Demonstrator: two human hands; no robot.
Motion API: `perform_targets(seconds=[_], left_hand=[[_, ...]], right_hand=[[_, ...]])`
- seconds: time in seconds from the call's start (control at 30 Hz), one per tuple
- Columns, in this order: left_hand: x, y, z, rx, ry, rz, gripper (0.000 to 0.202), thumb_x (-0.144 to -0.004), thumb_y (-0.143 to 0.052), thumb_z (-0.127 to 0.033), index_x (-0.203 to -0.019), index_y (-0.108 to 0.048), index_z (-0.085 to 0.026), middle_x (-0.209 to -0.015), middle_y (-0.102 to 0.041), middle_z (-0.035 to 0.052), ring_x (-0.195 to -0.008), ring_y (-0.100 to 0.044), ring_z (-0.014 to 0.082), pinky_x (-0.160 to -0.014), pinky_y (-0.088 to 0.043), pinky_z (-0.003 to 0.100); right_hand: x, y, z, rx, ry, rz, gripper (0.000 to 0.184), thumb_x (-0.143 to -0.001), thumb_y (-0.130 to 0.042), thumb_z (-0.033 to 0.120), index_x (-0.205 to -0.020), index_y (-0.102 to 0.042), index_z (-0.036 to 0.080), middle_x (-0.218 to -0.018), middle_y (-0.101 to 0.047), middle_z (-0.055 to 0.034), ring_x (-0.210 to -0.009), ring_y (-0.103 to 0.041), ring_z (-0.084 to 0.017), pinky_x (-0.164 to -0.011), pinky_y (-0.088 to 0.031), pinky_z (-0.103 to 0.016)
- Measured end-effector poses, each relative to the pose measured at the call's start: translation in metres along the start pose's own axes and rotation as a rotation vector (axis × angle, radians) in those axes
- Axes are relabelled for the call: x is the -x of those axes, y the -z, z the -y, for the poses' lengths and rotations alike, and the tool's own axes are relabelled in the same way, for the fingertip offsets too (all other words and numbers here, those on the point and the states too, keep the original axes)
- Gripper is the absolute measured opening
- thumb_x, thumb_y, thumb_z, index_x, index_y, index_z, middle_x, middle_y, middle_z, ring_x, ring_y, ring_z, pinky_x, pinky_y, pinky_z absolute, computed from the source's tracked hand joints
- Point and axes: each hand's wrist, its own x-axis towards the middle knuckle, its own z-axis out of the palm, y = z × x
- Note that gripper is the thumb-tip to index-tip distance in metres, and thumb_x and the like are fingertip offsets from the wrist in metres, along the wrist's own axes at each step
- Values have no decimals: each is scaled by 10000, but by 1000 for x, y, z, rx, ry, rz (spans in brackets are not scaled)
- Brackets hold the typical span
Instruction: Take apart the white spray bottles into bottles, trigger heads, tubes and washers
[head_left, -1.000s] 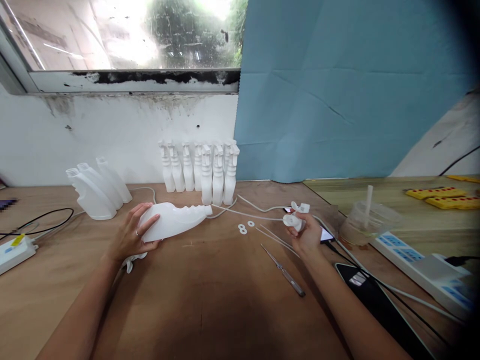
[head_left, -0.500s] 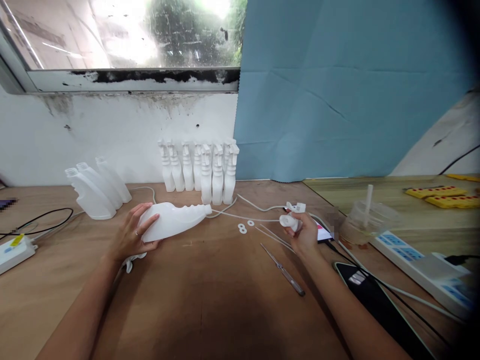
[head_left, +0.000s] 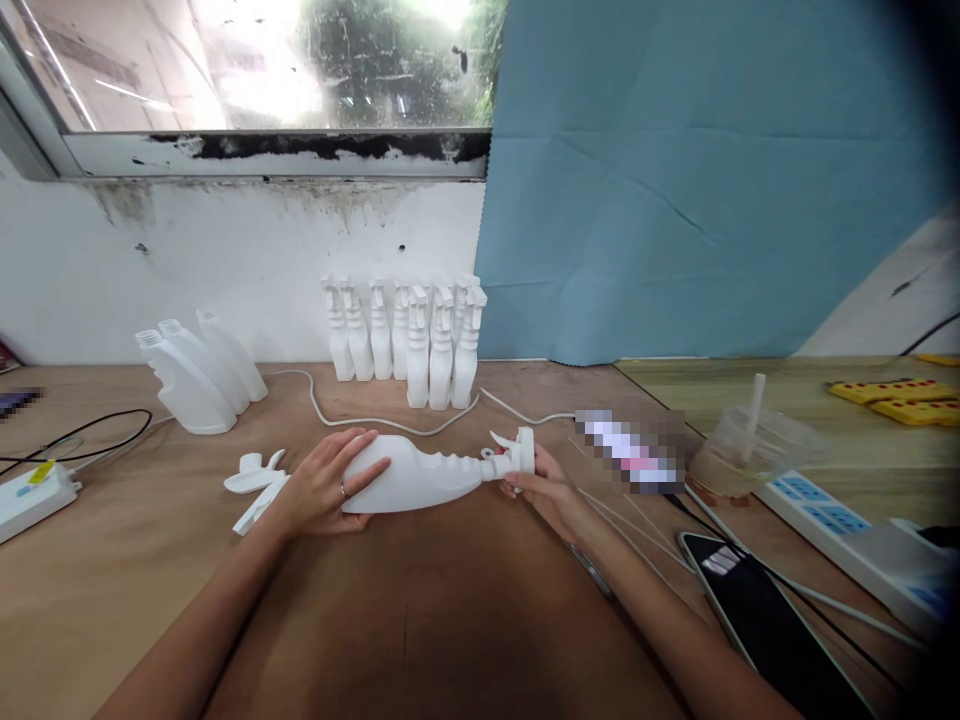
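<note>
A brown wooden tabletop (head_left: pixel 420 620) spreads beneath everything, backed by a plain blue hanging cloth (head_left: pixel 637 180), a stained white wall (head_left: pixel 262 265) and a metal-framed window (head_left: pixel 247 70) with smudged glass. At the right lies a dark, flat, round-cornered device (head_left: pixel 750 600). Against the wall stands a cluster of upright white plastic spray bottles with heads fitted (head_left: pixel 440 360); well to their left lean three translucent white open-necked bottles (head_left: pixel 199 390).

Nearer the person, a smooth white plastic bottle (head_left: pixel 409 475) lies on its side in the grasp, between the two hands, its ribbed neck towards the right. The left hand (head_left: pixel 326 490) is wrapped around its broad base end. The right hand (head_left: pixel 553 495) grips a white plastic trigger spray head (head_left: pixel 523 455) at the neck; whether it is threaded on, I cannot tell. A second, loose white spray head (head_left: pixel 259 485) rests beside the left wrist. Smallest, a flat white washer (head_left: pixel 488 453) shows just beyond the neck
</note>
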Motion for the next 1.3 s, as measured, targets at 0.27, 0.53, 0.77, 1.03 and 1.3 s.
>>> perform_targets(seconds=[0.27,0.53,0.77,1.03,1.3], left_hand=[[-2,-2,-3,30,-8,-21,736,-723,-635,-288,-1404,-364,-213,-1408,-366,189,-1234,-412,371,-961,-416,543],[-2,-3,-6,45,-11,-15,721,-726,-624,-304,-1397,-375,-217,-1423,-358,181,-1235,-414,373,-960,-413,548],[-1,-5,-7,50,-13,-26,737,-711,-633,-285,-1398,-377,-209,-1407,-367,189,-1232,-411,375,-962,-411,548],[-2,-6,-8,51,-11,-31,742,-696,-643,-287,-1389,-389,-203,-1403,-374,192,-1232,-411,379,-965,-405,556],[-2,-5,-10,59,-7,-39,752,-693,-651,-285,-1388,-380,-188,-1389,-373,205,-1229,-408,383,-959,-407,556]], right_hand=[[-1,5,-2,60,-58,58,482,-606,-804,227,-1019,-557,204,-932,-654,-27,-609,-593,-142,-549,-439,-279],[1,3,-2,132,-85,77,494,-612,-813,267,-1004,-522,191,-885,-667,-27,-613,-631,-174,-566,-454,-294],[3,-3,-12,133,-55,28,466,-700,-760,361,-1039,-475,215,-714,-607,29,-521,-496,-102,-464,-359,-226],[4,-7,-13,123,-17,15,461,-694,-771,375,-985,-446,226,-772,-598,27,-525,-471,-88,-436,-344,-214],[7,-9,-10,160,25,67,390,-745,-720,392,-974,-452,223,-736,-599,27,-478,-486,-95,-432,-354,-237]])
